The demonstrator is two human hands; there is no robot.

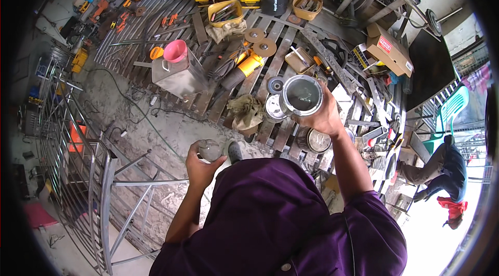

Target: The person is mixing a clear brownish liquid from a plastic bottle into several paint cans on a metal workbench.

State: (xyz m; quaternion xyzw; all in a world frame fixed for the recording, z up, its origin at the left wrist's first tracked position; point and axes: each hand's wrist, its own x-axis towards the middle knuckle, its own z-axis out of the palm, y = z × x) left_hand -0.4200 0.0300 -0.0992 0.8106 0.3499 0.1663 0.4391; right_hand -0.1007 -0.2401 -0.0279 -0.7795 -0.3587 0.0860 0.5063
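My right hand (326, 116) grips an open metal can (302, 94) from its right side, above the slatted wooden pallet table. Grey material shows inside the can. Lower and to the left, my left hand (199, 169) curls its fingers round a small, clear, cup-like thing (210, 150); what it contains I cannot make out. Beneath the raised can lie a round pale lid (274, 108) and a grinding disc (275, 85). A second metal can (318, 141) stands just under my right wrist. A crumpled tan cloth (245, 112) rests near the table's front edge.
An orange-and-black power tool (243, 70) and brown discs (264, 47) lie on the table. Left of them stands a square tin (179, 74) with a pink cup (175, 51). Metal railing (106, 193) fills the left side. Another person (447, 177) bends at the far right.
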